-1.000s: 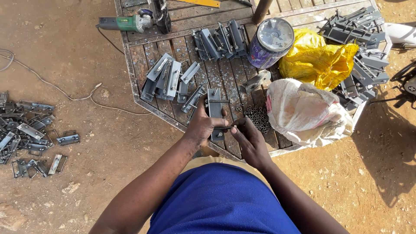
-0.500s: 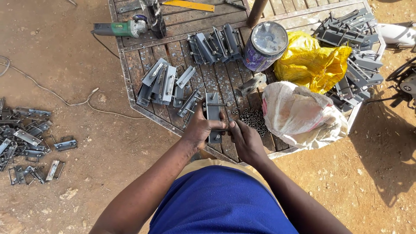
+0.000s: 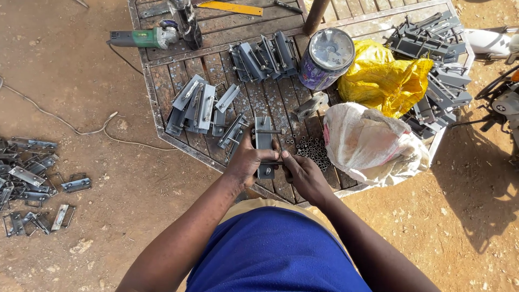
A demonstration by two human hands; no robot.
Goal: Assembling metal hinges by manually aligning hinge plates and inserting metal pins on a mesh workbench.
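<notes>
- Metal bracket (image 3: 264,141) lies flat near the front edge of the wooden work table (image 3: 162,92), a thin rod (image 3: 268,131) across it.
- Left hand (image 3: 247,161) closed on the bracket's left side; right hand (image 3: 304,172) pinches at its lower end.
- Risk: small steel bushings (image 3: 312,148) just beside could scatter if knocked.
- Fingertips hide the lower fitting.

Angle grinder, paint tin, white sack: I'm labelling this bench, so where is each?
angle grinder (image 3: 141,38), head view, on its green body.
paint tin (image 3: 326,58), head view, on its round lid.
white sack (image 3: 370,145), head view, on its bulging middle.
</notes>
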